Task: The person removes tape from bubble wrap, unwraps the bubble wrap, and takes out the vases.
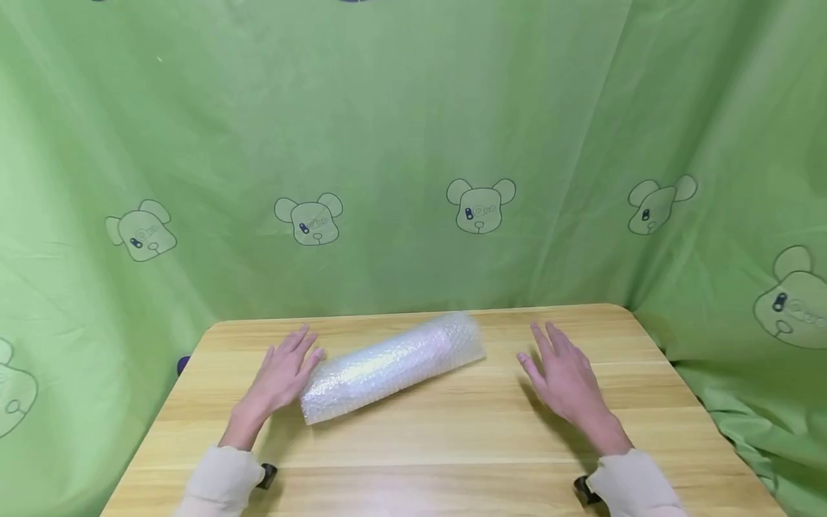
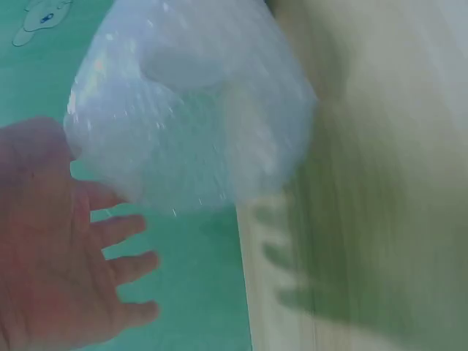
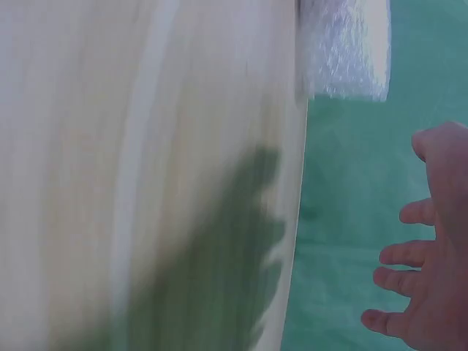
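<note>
A roll of clear bubble wrap lies at a slant on the wooden table, its right end farther back. Beside its near left end is my left hand, fingers spread and holding nothing. The left wrist view looks into the hollow end of the bubble wrap, with the left hand close alongside. My right hand hovers over the table, apart from the roll's right end, with its fingers extended. In the right wrist view, the right hand holds nothing, and the bubble wrap shows at the top.
The light wooden table has rounded far corners. Green curtains printed with bear heads hang behind it and on both sides. A small dark purple object shows at the table's left edge. Black bands sit near both sleeves.
</note>
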A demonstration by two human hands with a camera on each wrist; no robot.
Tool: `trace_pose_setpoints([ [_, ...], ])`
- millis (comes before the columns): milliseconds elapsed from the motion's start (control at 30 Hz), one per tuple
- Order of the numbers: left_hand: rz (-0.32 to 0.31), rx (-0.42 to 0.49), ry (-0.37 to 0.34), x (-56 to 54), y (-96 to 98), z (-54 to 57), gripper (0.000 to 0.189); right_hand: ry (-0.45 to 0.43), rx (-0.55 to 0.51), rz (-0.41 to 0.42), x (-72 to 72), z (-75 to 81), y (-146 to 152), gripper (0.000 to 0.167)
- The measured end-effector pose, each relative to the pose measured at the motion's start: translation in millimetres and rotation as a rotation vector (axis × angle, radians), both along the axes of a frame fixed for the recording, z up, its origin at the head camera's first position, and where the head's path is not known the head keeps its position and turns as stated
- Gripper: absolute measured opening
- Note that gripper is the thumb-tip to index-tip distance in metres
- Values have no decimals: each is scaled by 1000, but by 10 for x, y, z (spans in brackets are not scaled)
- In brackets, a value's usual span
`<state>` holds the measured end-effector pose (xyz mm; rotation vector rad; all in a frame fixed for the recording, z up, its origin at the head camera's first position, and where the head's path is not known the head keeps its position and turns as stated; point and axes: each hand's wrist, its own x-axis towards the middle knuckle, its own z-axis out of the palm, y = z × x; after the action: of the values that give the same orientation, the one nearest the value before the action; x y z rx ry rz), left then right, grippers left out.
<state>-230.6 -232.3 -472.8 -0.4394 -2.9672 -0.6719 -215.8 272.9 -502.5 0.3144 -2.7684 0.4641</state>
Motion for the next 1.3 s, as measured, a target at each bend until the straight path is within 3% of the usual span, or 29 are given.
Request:
trace_pose_setpoints([
  [167, -97, 154, -72, -94, 114, -11, 65, -15, -92, -15, 76, -25, -149, 71],
  [400, -139, 272, -220, -148, 130, -77, 65, -174, -326, -24, 200, -40, -476, 79],
  [700, -196, 317, -328, -146, 114, -130, 64, -447, -674, -77, 214, -18, -925, 95],
  [867, -219, 333, -360, -152, 165, -133, 63, -519, -870, -80, 179, -50, -1131, 97],
  [1167, -245, 344, -399, -121, 166, -126, 63, -638, -1288, -75, 91, -75, -1441, 117],
  [1300, -273, 359, -411, -99, 163, -127, 63, -665, -1366, -89, 72, -66, -1514, 123],
])
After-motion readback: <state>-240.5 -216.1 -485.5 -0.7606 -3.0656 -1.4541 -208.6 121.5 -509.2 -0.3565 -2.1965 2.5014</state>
